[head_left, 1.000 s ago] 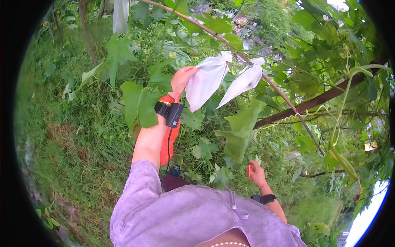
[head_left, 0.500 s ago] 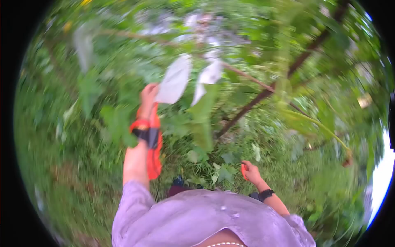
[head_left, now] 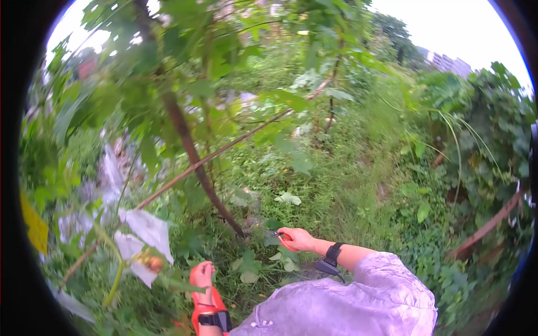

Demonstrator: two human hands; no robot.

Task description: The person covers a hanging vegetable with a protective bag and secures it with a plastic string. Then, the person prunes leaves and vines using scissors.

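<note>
My right hand (head_left: 299, 239) is closed round orange-handled pruning shears (head_left: 285, 236), whose thin dark tips point left near the foot of a brown pole (head_left: 221, 207). My left hand (head_left: 202, 275) is lower and to the left, fingers curled, with an orange bag (head_left: 195, 309) against the hand and along the forearm. What lies inside its fingers is partly hidden. Left of that hand, white paper pieces (head_left: 148, 232) hang among the leaves, beside a blurred orange-brown fruit or flower (head_left: 150, 261) on a green stem.
A slanting thin stick (head_left: 202, 162) crosses the pole ahead of me. Leafy vines (head_left: 224, 61) hang overhead. A grassy strip (head_left: 375, 173) runs forward, with dense foliage (head_left: 487, 129) and a leaning wooden post (head_left: 490, 224) at right. A yellow sheet (head_left: 33, 224) shows at far left.
My view has swung right and up. The left hand has come down from the white paper toward my body. The right hand has reached forward, bringing the shears' blades into sight.
</note>
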